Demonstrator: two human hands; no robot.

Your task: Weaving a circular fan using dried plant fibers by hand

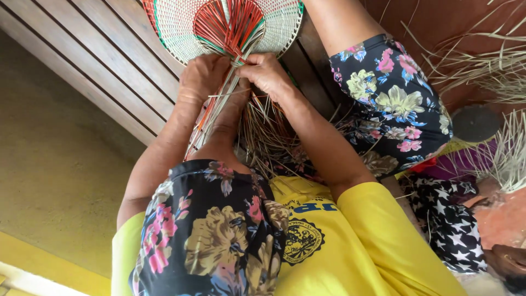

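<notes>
Now, from the head camera looking down, a woven fan (230, 27) lies at the top of the picture on a slatted wooden bench (104, 60), and a good deal of it looks done: the rounded blade is closely plaited in pale strips with a green band at the edge and a half-circle of red-orange strips set into its middle. What is left, by my reading, is the lower part, where the loose strips (219, 109) run down unplaited from the neck of the fan toward the person's knee. Both hands meet right at that neck. The left hand (201, 77) is curled closed, knuckles up, pressing on the gathered red and pale strips just below the blade; the right hand (267, 71) is closed too, fingertips pinching the same bundle from the other side, the two hands nearly touching. A spread of dry straw-coloured strands (268, 137) fans out beneath the wrists, between the knees, not yet worked in. Off to the right, more loose pale fibres (493, 71) lie piled on the reddish floor, well apart from the hands, beside a star-patterned cloth (449, 219). I judge the weave well advanced, with the gathering and binding of the stem end not finished.
</notes>
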